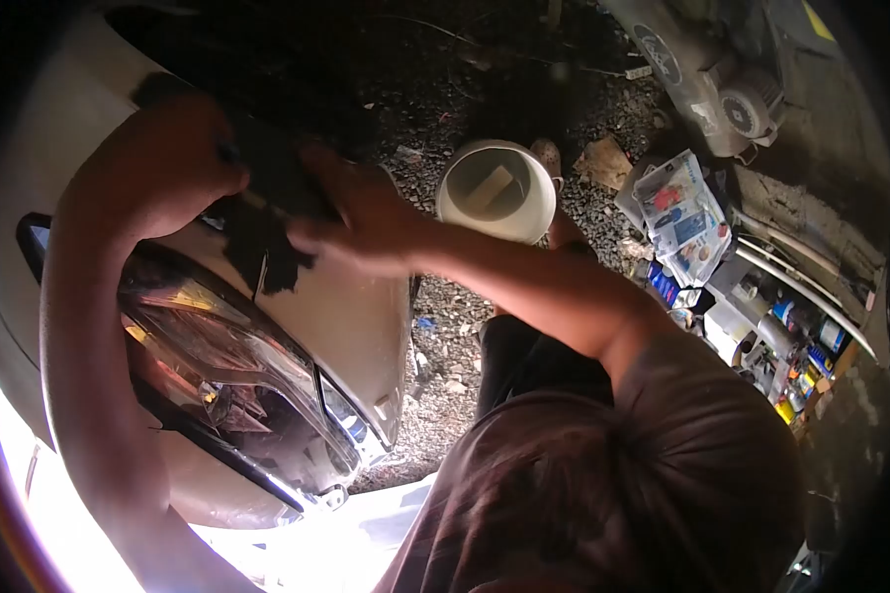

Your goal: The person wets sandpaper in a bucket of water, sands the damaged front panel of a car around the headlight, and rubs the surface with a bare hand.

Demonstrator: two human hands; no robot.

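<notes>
My left hand (198, 148) reaches in from the left over a light-coloured car body panel (336, 326), its fingers curled at the edge of a dark, limp sheet (279, 183). From the other side my right hand (356, 212) grips the same sheet between thumb and fingers. Shadow hides most of the fingertips, and I cannot tell the sheet's material. Just below the hands is a ragged dark patch (267, 259); whether it belongs to the sheet or the panel is unclear. Closer to me sits the car's lamp (237, 371), with a clear, shiny cover.
A white bucket (539, 219) with a pale block (492, 186) inside stands on gravel (455, 366) by my feet. To the right are newspaper (687, 222), a crowd of bottles and cans (771, 341), pale pipes (811, 287) and a grey tank-like machine (702, 74).
</notes>
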